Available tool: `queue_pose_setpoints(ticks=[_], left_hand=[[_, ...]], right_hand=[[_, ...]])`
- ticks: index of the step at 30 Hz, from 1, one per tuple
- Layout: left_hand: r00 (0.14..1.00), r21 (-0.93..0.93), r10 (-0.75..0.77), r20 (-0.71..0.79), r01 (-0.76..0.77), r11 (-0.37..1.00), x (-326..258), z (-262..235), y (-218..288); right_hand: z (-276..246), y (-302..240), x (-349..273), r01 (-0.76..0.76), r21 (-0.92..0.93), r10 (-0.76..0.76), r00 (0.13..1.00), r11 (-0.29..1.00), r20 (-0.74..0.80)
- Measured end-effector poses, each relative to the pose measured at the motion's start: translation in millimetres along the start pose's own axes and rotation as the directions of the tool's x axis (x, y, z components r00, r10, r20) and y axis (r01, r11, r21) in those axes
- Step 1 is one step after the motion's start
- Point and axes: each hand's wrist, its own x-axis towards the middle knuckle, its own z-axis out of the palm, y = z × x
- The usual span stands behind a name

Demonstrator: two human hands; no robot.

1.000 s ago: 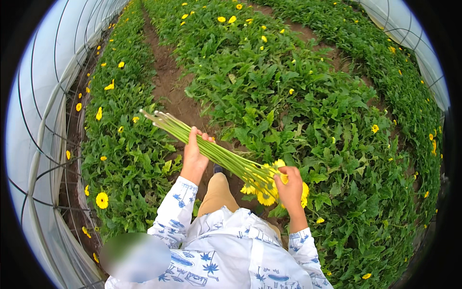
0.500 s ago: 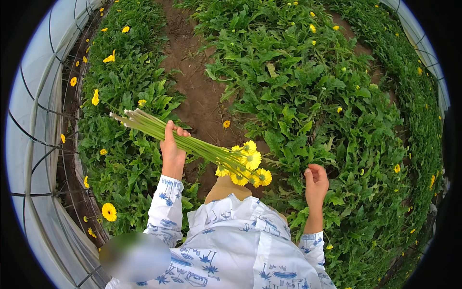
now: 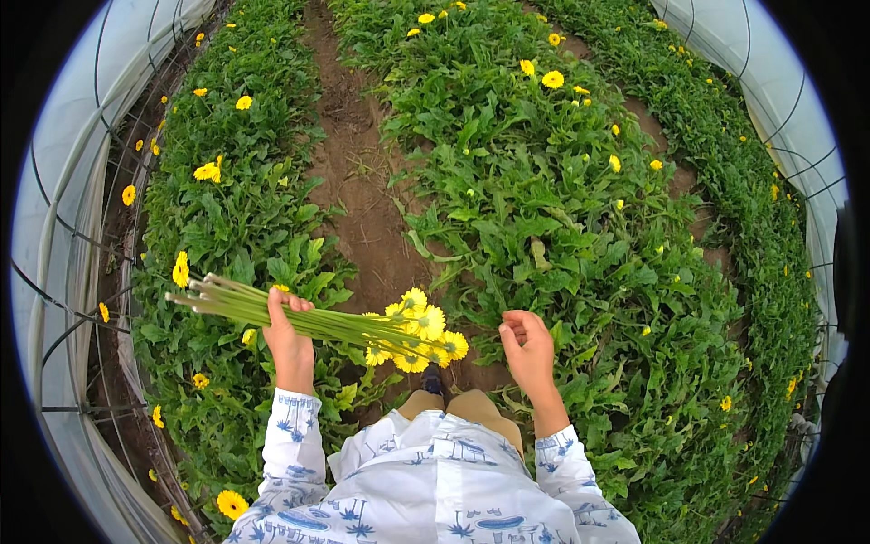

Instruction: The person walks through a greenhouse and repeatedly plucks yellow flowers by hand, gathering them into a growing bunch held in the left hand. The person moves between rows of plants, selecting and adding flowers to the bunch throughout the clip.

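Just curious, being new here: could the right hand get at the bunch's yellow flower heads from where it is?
Probably yes: the right hand looks empty, and nothing shows between it and the yellow flower heads to its left.

The shirt (image 3: 412, 485) is white with blue palms (image 3: 360, 529); trousers (image 3: 488, 412) tan.

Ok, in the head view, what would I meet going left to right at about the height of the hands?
Left plastic wall → pale cut stem ends → left hand → yellow flower heads of the held bunch → right hand → right plastic wall.
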Motion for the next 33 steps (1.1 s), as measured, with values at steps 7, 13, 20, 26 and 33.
queue_pose_setpoints(ticks=[7, 13, 20, 26, 33], left_hand=[[0.998, -0.110, 0.048, 0.036, -0.044, 0.993, 31.1, 28.2, 17.7], [0.999, -0.204, -0.015, 0.047, 0.025, 0.979, 71.5, 37.6, 18.7], [0.994, -0.208, -0.094, 0.046, 0.102, 0.973, 156.2, 69.0, -8.9], [0.977, -0.096, -0.206, 0.047, 0.210, 0.973, 253.4, 141.9, -34.5], [0.952, -0.068, -0.264, 0.154, 0.277, 0.959, 346.1, 228.6, -61.6]], right_hand=[[19.6, -15.8, 55.2, 0.068, -0.009, -0.068, 0.998, 0.998, 0.013], [33.3, -17.7, 107.7, 0.048, 0.002, -0.048, 0.999, 0.999, 0.006], [58.3, 11.1, 186.7, -0.013, -0.014, 0.012, 1.000, 1.000, -0.023], [65.4, 19.6, 261.4, -0.163, -0.042, 0.158, 0.982, 0.986, -0.101], [96.8, -3.0, 375.4, -0.146, -0.167, 0.141, 0.989, 0.975, -0.039]])
